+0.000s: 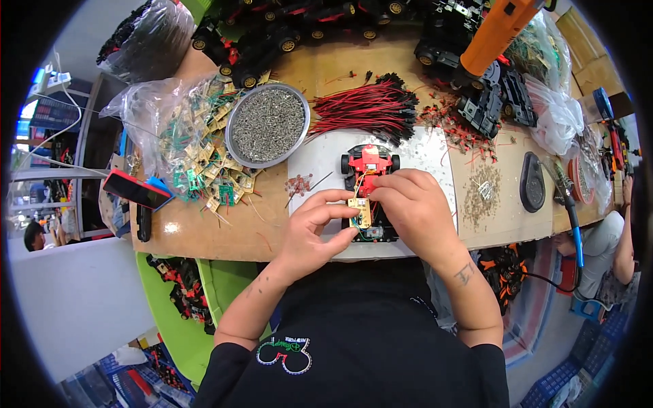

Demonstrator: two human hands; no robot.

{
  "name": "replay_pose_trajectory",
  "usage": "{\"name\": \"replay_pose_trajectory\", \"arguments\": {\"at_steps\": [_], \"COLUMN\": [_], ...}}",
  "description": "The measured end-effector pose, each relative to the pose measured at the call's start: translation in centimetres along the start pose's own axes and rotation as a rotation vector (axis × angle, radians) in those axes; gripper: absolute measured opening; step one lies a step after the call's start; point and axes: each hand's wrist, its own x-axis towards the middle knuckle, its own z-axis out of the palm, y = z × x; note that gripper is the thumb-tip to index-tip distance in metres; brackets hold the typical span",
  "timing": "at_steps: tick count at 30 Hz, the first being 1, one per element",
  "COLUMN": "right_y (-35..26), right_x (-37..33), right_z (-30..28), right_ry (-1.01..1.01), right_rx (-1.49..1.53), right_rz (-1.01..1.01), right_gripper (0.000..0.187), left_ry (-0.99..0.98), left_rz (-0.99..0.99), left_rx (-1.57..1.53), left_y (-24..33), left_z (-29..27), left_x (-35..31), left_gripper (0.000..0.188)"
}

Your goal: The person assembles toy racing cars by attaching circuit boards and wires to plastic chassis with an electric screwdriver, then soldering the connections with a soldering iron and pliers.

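Note:
A toy car chassis [371, 158], red and black with black wheels, lies on a white sheet in front of me. Over its near half, a small tan circuit board [360, 213] with thin coloured wires is gripped by its edges between the thumb and fingers of my left hand [318, 224]. My right hand [416, 207] rests over the chassis's right side. Its thumb and fingertips are pinched together by the red middle part, just above the board. What they hold, if anything, is too small to make out.
A metal bowl of screws [268, 126] stands beside piled circuit boards [211, 170]. Red and black wires [360, 105] lie bundled behind the chassis. An orange cylindrical tool [500, 37] hangs at upper right. A blue-handled soldering iron [570, 211] and a phone [138, 190] lie at opposite sides.

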Motion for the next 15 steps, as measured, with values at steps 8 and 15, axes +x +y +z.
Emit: {"name": "replay_pose_trajectory", "arguments": {"at_steps": [8,15], "right_y": [-0.4,-0.6], "right_x": [-2.9,-3.8], "right_z": [-0.1,0.5], "right_ry": [0.058,0.098], "right_rx": [0.025,0.084], "right_rz": [0.132,0.172], "right_gripper": [0.023,0.021], "left_ry": [-0.003,-0.035], "left_rz": [0.022,0.057], "left_rx": [0.028,0.142], "left_y": [-0.3,-0.1], "left_z": [0.6,1.1], "left_x": [0.8,2.0], "left_gripper": [0.032,0.030]}}
